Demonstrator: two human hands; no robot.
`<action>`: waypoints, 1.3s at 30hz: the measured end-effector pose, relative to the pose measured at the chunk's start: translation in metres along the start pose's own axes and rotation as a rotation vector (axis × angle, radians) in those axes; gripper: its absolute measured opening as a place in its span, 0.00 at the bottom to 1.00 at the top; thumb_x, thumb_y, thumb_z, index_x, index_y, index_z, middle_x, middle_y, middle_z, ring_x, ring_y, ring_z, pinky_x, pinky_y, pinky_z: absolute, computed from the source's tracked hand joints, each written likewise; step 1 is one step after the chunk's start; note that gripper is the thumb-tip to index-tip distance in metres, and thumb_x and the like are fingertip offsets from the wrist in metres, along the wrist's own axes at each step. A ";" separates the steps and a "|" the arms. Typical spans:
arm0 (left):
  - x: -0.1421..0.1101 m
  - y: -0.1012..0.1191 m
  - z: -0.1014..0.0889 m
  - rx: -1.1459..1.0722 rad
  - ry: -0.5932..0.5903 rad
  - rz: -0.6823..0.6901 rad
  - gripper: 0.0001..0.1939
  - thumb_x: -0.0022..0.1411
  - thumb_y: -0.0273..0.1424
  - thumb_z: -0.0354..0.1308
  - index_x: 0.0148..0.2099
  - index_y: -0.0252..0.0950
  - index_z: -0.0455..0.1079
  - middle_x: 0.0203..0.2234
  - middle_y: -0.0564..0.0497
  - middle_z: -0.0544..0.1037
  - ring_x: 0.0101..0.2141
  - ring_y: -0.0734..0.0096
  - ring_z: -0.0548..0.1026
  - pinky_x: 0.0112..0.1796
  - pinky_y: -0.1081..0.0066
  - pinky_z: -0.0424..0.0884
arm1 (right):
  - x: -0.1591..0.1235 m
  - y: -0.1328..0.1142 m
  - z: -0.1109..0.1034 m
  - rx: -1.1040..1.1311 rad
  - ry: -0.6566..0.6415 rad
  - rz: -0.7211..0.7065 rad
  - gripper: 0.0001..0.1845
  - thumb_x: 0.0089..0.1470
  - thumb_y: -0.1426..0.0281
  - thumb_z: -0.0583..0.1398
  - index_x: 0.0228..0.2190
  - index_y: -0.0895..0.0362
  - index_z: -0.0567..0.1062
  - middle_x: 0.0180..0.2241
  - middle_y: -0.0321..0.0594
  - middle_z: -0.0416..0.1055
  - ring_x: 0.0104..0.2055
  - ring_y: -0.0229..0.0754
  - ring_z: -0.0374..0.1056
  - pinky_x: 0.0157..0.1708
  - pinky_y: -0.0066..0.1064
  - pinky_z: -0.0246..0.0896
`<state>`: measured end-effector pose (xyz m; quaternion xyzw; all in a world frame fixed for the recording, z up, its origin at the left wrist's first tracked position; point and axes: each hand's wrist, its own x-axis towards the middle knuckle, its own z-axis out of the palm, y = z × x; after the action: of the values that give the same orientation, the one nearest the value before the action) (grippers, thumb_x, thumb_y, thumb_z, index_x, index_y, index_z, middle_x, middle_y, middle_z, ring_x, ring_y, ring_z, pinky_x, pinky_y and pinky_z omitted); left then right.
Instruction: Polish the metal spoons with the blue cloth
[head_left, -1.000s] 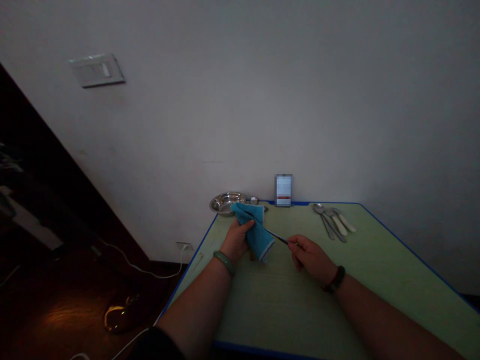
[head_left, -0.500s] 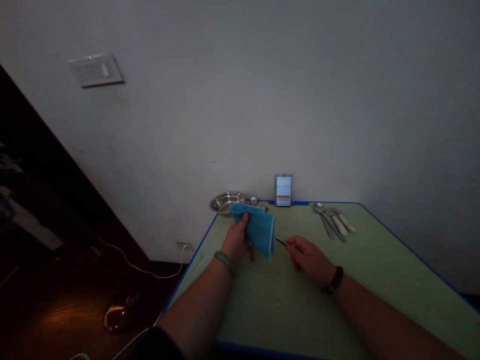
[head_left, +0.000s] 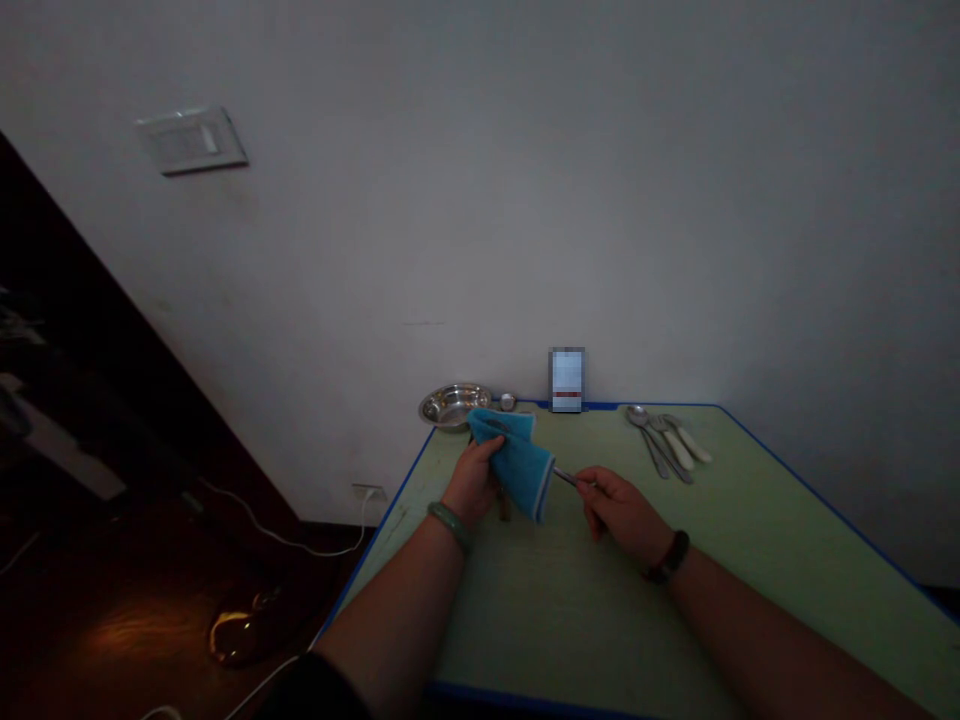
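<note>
My left hand is closed round a blue cloth with a pale edge, thumb on top. A thin metal handle sticks out of the cloth's right side, and my right hand pinches its end. In the fold near my left thumb shows a dark oval end, so the piece looks like a spoon; its middle is hidden in the cloth. A narrow brown object lies below the cloth, mostly covered.
On the green table a shiny metal bowl stands at the back left, a small round metal item beside it. A phone leans on the wall. Several spoons and forks lie at the back right.
The cloth has opened at the top, baring the dark oval end, and its right flap has swung slightly down and right. Both hands have stayed nearly in place.
</note>
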<state>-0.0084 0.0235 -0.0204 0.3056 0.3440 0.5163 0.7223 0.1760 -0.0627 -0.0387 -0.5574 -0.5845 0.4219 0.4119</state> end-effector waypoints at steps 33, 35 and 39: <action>0.002 -0.001 0.000 -0.073 -0.056 0.170 0.13 0.48 0.21 0.58 0.38 0.36 0.65 0.31 0.51 0.76 0.32 0.69 0.74 0.38 0.65 0.70 | -0.002 -0.002 0.000 -0.078 -0.067 -0.026 0.13 0.53 0.60 0.50 0.33 0.56 0.64 0.12 0.25 0.58 0.15 0.32 0.55 0.19 0.25 0.51; 0.002 -0.001 0.000 -0.070 -0.051 0.166 0.12 0.49 0.22 0.57 0.39 0.36 0.65 0.31 0.51 0.76 0.33 0.68 0.74 0.38 0.64 0.71 | -0.002 -0.003 0.000 -0.091 -0.067 -0.024 0.13 0.53 0.60 0.49 0.32 0.56 0.64 0.11 0.26 0.58 0.15 0.32 0.55 0.19 0.25 0.50; 0.003 -0.001 -0.001 -0.065 -0.073 0.118 0.13 0.50 0.25 0.57 0.40 0.35 0.65 0.32 0.49 0.76 0.34 0.66 0.74 0.37 0.63 0.71 | -0.002 -0.001 -0.001 -0.105 -0.075 -0.030 0.13 0.53 0.59 0.49 0.32 0.56 0.65 0.12 0.26 0.58 0.14 0.32 0.55 0.19 0.25 0.51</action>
<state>-0.0079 0.0265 -0.0223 0.3202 0.2818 0.5574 0.7123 0.1763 -0.0647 -0.0372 -0.5532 -0.6292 0.4049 0.3663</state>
